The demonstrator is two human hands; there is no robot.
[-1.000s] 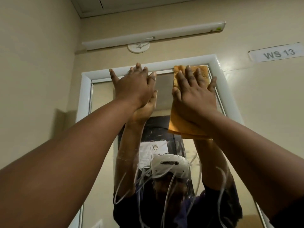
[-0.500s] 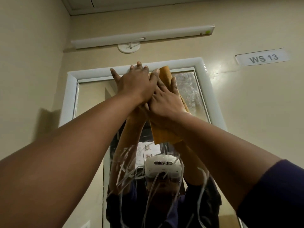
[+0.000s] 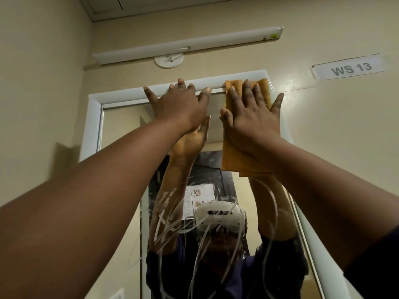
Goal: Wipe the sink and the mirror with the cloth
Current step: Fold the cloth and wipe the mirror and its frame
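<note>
A tall mirror (image 3: 121,130) in a white frame (image 3: 92,121) hangs on the beige wall in front of me. My right hand (image 3: 250,117) presses an orange cloth (image 3: 232,156) flat against the glass at the mirror's top right corner, fingers spread and straight; the cloth's top edge reaches the frame. My left hand (image 3: 179,104) lies flat on the glass near the top centre, fingertips on the frame's upper bar. White streaks mark the lower glass. The sink is out of view.
A white tube light (image 3: 187,47) and a round wall fitting (image 3: 169,60) sit above the mirror. A "WS 13" label (image 3: 352,67) is on the wall to the right. The left wall stands close by.
My right hand has slid the cloth back to the right, from beside my left hand to the top right corner. My left hand has stayed at the top centre.
</note>
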